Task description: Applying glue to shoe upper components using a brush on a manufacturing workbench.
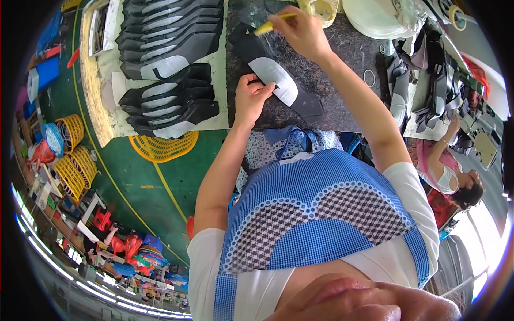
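A flat black cut piece with a white-grey patch (279, 80), shaped like a shoe-upper part, lies slantwise on the dark, stained work board (342, 91). My left hand (250, 100) is closed at the left edge of this piece, its thumb across the white patch and a bit of black material at its fingertips. Above the piece's far end, my right hand (305, 35) grips a slim yellow tool (276, 23), its tip pointing down and left near the black surface. What exact kind of tool it is, I cannot make out.
Overlapping rows of similar black and white pieces (171, 43) lie to the left. At the far side stand a pale yellow container (321, 9) and a stack of white round sheets (383, 16). A yellow basket (165, 145) sits below the table. Another person (441, 166) works at right.
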Demonstrator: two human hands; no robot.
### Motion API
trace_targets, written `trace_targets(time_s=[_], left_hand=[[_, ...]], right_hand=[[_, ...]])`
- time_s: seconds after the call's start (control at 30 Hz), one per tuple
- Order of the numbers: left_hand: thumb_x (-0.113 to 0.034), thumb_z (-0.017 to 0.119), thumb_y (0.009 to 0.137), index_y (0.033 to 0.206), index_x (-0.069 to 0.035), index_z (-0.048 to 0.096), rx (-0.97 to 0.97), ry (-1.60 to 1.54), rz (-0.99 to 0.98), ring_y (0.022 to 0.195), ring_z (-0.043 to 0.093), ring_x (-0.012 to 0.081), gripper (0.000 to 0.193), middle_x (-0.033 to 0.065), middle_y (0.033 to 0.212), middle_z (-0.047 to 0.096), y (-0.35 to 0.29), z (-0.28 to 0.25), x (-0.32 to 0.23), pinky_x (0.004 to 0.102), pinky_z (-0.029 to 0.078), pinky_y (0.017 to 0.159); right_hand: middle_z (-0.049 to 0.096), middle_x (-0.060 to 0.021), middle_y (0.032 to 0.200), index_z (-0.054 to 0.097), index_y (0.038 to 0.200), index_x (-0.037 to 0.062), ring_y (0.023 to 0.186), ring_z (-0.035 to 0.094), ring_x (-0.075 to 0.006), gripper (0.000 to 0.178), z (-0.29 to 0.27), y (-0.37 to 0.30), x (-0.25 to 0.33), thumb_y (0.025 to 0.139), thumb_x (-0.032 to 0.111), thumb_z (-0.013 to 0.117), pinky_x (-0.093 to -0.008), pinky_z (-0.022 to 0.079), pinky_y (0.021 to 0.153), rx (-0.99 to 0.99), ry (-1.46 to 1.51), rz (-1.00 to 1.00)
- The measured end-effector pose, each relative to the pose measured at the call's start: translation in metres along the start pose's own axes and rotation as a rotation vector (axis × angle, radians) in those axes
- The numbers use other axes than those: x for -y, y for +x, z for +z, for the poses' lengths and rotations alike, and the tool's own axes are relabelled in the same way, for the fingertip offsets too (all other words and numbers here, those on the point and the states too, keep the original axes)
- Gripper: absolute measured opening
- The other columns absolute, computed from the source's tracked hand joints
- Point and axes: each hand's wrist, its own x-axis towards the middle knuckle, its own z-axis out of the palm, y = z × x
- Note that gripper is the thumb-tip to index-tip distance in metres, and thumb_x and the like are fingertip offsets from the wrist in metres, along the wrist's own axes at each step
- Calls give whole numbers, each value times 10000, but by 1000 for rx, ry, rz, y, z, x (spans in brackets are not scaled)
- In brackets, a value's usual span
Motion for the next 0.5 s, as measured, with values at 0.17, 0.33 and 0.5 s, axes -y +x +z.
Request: trace_targets(time_s=[0.17, 0.33, 0.5], left_hand=[[-207, 823, 744, 1101, 21, 459, -21, 349, 100, 712, 638, 168, 559, 119, 797, 634, 5, -17, 11, 302, 525, 645], [-196, 822, 699, 1063, -52, 490, -165, 773, 440, 651, 537, 179, 513, 65, 807, 535, 0, -10, -36, 317, 475, 610], [-144, 727, 805, 1127, -57, 552, -241, 821, 898, 701, 583, 177, 377, 76, 943, 544, 66, -15, -66, 306, 512, 638]], right_hand=[[665, -108, 647, 653, 853, 15, 551, 658, -183, 259, -18, -50, -2, 873, 272, 675, -320, 506, 511, 118, -199, -80], [677, -114, 697, 647, 877, -2, 623, 683, -207, 197, -70, -114, -13, 877, 195, 645, -294, 533, 569, 131, -267, 300], [686, -128, 862, 635, 919, -15, 784, 686, -174, 139, -33, -119, 2, 872, 114, 656, -284, 569, 722, 95, -4, -57]])
